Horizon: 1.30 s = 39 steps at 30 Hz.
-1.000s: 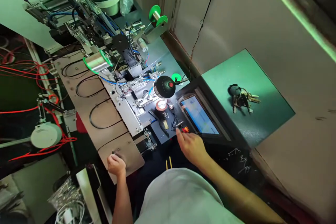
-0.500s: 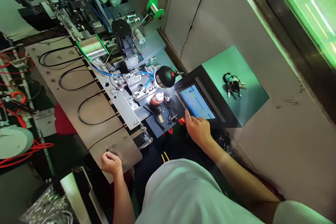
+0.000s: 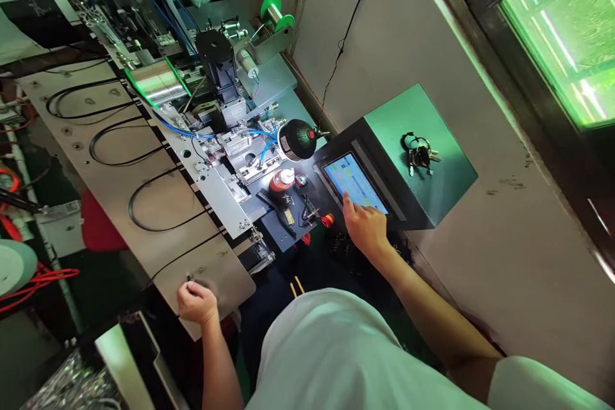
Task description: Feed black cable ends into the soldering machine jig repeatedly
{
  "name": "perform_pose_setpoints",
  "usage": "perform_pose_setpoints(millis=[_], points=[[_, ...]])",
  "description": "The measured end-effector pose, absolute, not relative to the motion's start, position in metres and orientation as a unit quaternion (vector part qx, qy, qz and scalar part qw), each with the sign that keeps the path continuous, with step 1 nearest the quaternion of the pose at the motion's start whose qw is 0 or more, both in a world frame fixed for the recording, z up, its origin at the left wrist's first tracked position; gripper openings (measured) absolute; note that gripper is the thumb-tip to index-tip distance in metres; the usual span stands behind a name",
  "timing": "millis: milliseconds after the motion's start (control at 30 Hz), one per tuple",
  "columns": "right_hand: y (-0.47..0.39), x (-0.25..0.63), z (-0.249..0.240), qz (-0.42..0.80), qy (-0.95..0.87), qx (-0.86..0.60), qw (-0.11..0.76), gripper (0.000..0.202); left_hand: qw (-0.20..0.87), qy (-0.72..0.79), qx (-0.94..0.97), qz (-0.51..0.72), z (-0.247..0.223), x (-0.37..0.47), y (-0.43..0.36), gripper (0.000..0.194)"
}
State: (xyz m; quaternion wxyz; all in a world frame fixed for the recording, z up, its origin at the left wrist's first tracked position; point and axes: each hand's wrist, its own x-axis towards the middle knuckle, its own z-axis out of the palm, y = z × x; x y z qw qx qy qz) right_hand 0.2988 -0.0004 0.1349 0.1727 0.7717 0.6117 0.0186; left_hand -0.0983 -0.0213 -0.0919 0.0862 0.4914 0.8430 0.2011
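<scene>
My right hand [image 3: 366,225] reaches to the control box, its index finger extended onto the lower left of the lit touchscreen [image 3: 355,182]. The other fingers curl in and hold nothing I can see. Over the near corner of the flat metal plate [image 3: 158,198], my left hand [image 3: 196,303] is closed in a pinch. A small black piece [image 3: 188,278] pokes out from its fingertips; the rest is hidden by the fingers. Black cable loops [image 3: 152,229] lie along the plate, and one cable runs just past the left hand.
Keys [image 3: 419,152] lie on top of the control box [image 3: 427,122]. Between box and plate are a red-brown bottle [image 3: 281,180], a black-handled tool [image 3: 276,211] and a red knob [image 3: 327,220]. A machine with a wire spool [image 3: 158,82] stands behind. The wall is on the right.
My right index finger has moved from the screen's lower edge up onto its surface. The left hand keeps its pinch over the plate. The whole view has shifted slightly.
</scene>
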Motion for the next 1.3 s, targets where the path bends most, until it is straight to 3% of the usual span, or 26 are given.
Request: perform_pose_setpoints(millis=[200, 500, 667, 1300], points=[[-0.002, 0.300, 0.134, 0.010, 0.593, 0.784, 0.186, 0.042, 0.087, 0.843, 0.492, 0.198, -0.091, -0.098, -0.022, 0.022], [-0.023, 0.293, 0.137, 0.024, 0.648, 0.748, 0.139, 0.037, 0.086, 0.843, 0.493, 0.195, -0.091, -0.099, -0.021, 0.021], [-0.045, 0.301, 0.138, 0.019, 0.650, 0.743, 0.160, 0.043, 0.092, 0.845, 0.492, 0.189, -0.091, -0.098, -0.020, 0.022], [-0.065, 0.315, 0.141, 0.035, 0.649, 0.740, 0.172, 0.036, 0.103, 0.847, 0.484, 0.196, -0.090, -0.097, -0.020, 0.021]])
